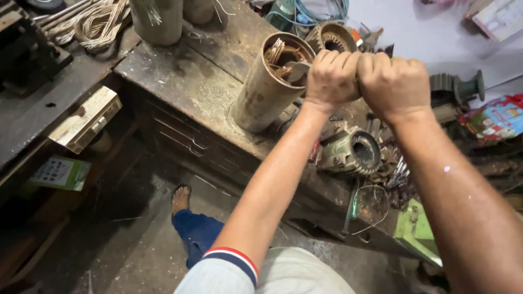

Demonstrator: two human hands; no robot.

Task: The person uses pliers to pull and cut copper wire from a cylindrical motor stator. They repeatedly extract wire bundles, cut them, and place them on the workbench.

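Both your fists, left hand (332, 76) and right hand (393, 84), are clamped tight on the wrench (297, 71) at the mouth of the motor cylinder (267, 87). If it slips off those copper windings (280, 54), your knuckles could hit the rim, or the tilted cylinder could roll off the workbench (185, 81).

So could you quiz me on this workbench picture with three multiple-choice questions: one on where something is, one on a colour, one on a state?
1. Where is the metal cylinder with copper windings?
A. On the floor
B. On the workbench, leaning
C. In a drawer

2. What colour is the screwdriver handle near the bench's front edge?
A. Green
B. Yellow
C. White

3. How are the left hand and right hand?
A. Both open flat
B. One resting on the floor
C. Both clenched, side by side

Answers:
1. B, it stands tilted on the workbench, open end up.
2. A, the handle is green.
3. C, both fists are closed and touching, gripping a metal tool that reaches into the cylinder's mouth.
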